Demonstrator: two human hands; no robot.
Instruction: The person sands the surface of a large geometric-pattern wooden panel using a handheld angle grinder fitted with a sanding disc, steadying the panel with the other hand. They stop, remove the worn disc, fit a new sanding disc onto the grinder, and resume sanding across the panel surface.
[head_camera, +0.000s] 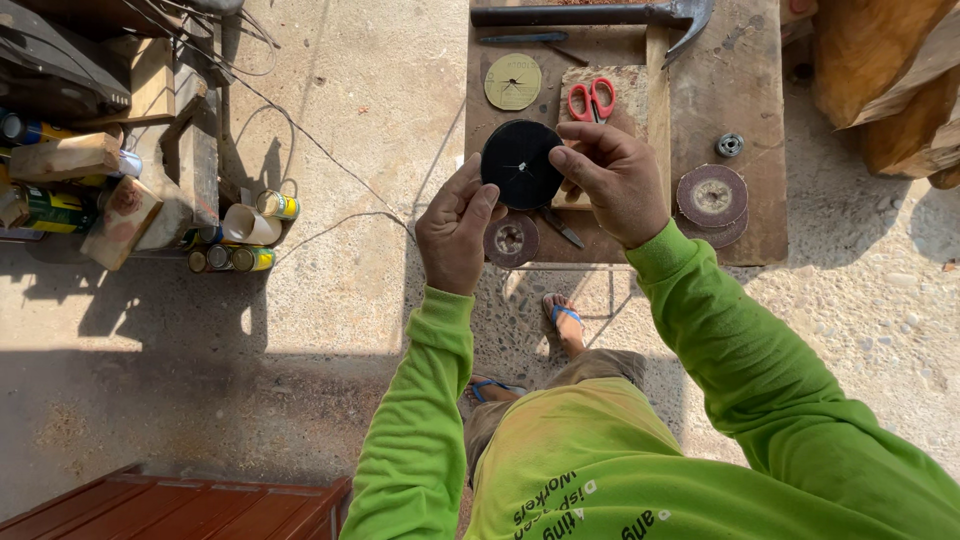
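Note:
Both hands hold up a black round disc (518, 162) with small cuts at its centre, above a small wooden table (745, 215). My left hand (455, 230) pinches the disc's lower left edge with thumb and fingers. Over at the disc's right edge, my right hand (612, 180) grips it. Under the hands on the table lie a worn reddish flap disc (511, 240) and a dark blade tool (562, 228). Red-handled scissors (592, 98) rest on a wood block just beyond my right hand.
On the table: a yellowish sanding disc (513, 81), a hammer (600, 14), stacked flap discs (711, 197), a metal nut (729, 145). Wood scraps and cans (235, 258) pile up at left, with cables across the concrete floor. Logs (880, 70) stand at right. My sandalled feet are below.

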